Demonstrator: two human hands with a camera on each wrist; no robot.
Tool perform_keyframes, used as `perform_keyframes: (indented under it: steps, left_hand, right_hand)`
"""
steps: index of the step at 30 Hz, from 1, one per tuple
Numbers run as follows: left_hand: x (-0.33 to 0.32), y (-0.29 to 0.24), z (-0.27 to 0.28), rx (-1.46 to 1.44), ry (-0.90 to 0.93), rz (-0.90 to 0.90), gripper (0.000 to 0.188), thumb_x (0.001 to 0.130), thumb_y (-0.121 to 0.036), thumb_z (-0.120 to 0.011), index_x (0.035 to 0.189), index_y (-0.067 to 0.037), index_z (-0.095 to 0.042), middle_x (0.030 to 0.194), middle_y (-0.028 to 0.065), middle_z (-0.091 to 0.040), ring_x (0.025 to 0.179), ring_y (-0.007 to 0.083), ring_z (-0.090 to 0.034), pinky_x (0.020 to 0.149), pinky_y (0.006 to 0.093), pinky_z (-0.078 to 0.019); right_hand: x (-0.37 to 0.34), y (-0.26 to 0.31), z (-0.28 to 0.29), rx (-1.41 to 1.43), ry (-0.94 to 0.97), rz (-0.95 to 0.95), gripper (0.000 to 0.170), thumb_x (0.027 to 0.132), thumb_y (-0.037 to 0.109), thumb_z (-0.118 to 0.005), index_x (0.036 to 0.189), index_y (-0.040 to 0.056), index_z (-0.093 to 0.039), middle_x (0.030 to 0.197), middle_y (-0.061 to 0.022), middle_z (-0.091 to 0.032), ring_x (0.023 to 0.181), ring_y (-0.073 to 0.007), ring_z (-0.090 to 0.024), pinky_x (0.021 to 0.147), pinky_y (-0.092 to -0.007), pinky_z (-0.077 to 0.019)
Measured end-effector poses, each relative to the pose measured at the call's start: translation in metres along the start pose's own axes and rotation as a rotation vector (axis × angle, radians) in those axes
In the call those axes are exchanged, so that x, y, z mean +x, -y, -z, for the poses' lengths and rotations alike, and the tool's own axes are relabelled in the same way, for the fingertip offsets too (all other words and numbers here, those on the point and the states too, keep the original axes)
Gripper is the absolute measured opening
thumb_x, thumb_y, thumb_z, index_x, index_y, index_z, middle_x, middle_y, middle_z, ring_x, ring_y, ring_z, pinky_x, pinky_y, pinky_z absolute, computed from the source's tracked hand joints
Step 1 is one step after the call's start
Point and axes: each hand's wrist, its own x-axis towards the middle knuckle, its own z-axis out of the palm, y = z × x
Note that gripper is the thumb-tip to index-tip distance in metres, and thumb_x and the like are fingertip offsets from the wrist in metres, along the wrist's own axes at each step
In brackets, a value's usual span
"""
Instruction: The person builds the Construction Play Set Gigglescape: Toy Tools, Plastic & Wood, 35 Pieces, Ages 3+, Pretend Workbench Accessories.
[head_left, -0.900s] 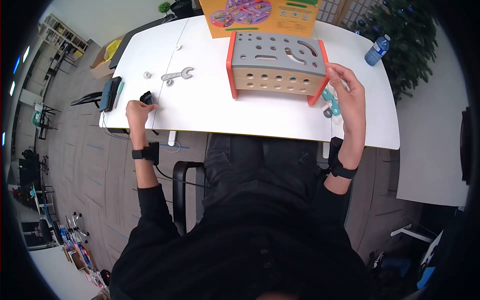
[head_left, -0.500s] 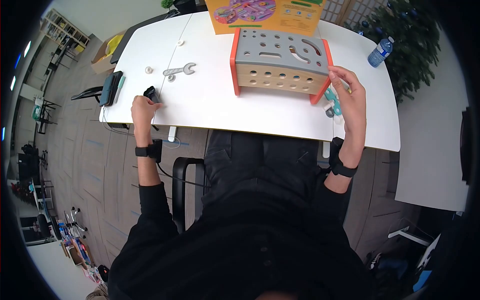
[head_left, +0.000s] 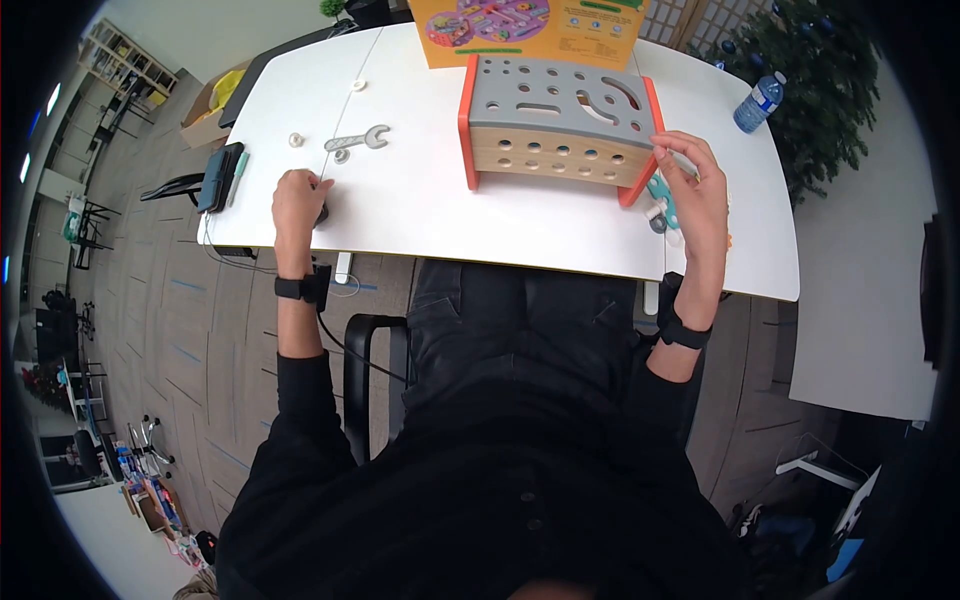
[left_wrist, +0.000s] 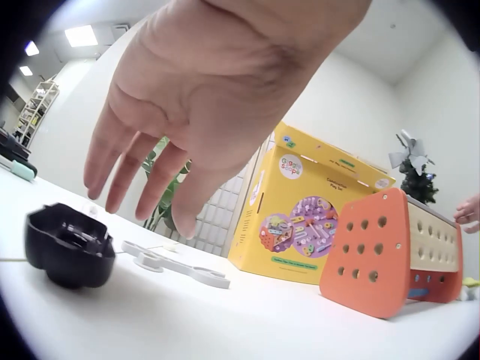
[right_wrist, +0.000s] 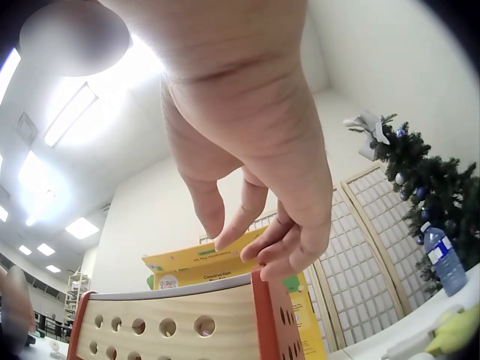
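Reading "Construction" off the yellow box [head_left: 530, 35] is easy enough in the right wrist view; its smaller print is blurred. The box stands at 12 o'clock, behind a wooden toy bench [head_left: 560, 125] on the white table [head_left: 420, 210]. One water bottle [head_left: 758, 103], at about 1 o'clock from the right hand [head_left: 697, 195], wears a blue and white label too small to make out.

The bench has a grey top pierced by round holes and slots, a pale wooden front with two rows of five holes, and two red end panels. The left panel shows nine holes, three by three.

At 2 o'clock from the seated person, the right hand bends its fingers loosely, fingertips at the top corner of the right end panel. At 10 o'clock, the left hand [head_left: 298, 205] hangs with fingers extended and grasps nothing; one black, hollow-topped piece [left_wrist: 69, 246] sits on the table below it.

Between 1 and 2 o'clock from that hand lies one grey wrench [head_left: 348, 143], with three small whitish pieces [head_left: 296, 140] scattered around. One teal piece [head_left: 670, 205] lies at 9 o'clock, just beside the right hand.
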Motion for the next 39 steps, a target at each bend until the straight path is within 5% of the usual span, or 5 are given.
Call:
perform_keyframes:
  steps: [4,6,16,33,39]
  left_hand:
    - [0.032,-0.002,-0.038,-0.143,0.001,-0.32,0.055,0.078,-0.036,-0.078,0.118,-0.001,-0.065,0.122,0.0245,-0.06,0.111,0.0385,-0.06,0.091,0.0427,-0.0506]
    - [0.04,-0.017,-0.059,-0.072,0.099,-0.339,0.086,0.08,-0.048,-0.074,0.145,-0.004,-0.039,0.148,0.0309,-0.033,0.133,0.0455,-0.041,0.103,0.0478,-0.0431]
    - [0.029,-0.073,-0.067,0.137,0.399,-0.179,0.09,0.084,-0.06,-0.063,0.153,-0.014,-0.026,0.158,0.0266,-0.01,0.143,0.0545,-0.007,0.109,0.0707,-0.0165]
    - [0.01,-0.093,-0.085,0.04,0.191,-0.262,0.065,0.079,-0.021,-0.076,0.136,-0.01,-0.047,0.149,0.0253,-0.035,0.133,0.0523,-0.036,0.091,0.0747,-0.0385]
    - [0.006,-0.09,-0.084,0.054,0.094,-0.382,0.063,0.073,-0.013,-0.079,0.13,-0.012,-0.053,0.14,0.0244,-0.047,0.12,0.0449,-0.051,0.092,0.0484,-0.0508]
  right_hand:
    - [0.0,-0.003,-0.002,-0.006,0.002,0.016,0.015,0.092,0.016,-0.067,0.103,0.0081,-0.072,0.114,-0.0033,-0.061,0.105,-0.0143,-0.058,0.087,-0.0312,-0.0475]
    - [0.0,-0.002,-0.003,-0.007,0.017,0.013,0.014,0.092,0.015,-0.066,0.103,0.008,-0.072,0.113,-0.0033,-0.062,0.104,-0.014,-0.059,0.086,-0.0308,-0.0475]
    - [-0.001,-0.004,-0.005,0.042,0.02,-0.011,0.013,0.092,0.013,-0.065,0.102,0.0072,-0.071,0.11,-0.0018,-0.063,0.101,-0.0127,-0.059,0.086,-0.0293,-0.0472]
    - [-0.024,-0.066,0.025,-0.197,0.295,-0.356,0.013,0.08,0.004,-0.066,0.09,-0.0037,-0.073,0.077,-0.0105,-0.072,0.073,-0.0135,-0.068,0.067,-0.0244,-0.0516]
    - [-0.02,-0.071,-0.035,-0.353,0.74,-0.385,0.02,0.076,0.016,-0.076,0.086,-0.0003,-0.074,0.076,-0.0122,-0.072,0.071,-0.018,-0.068,0.066,-0.0292,-0.0528]
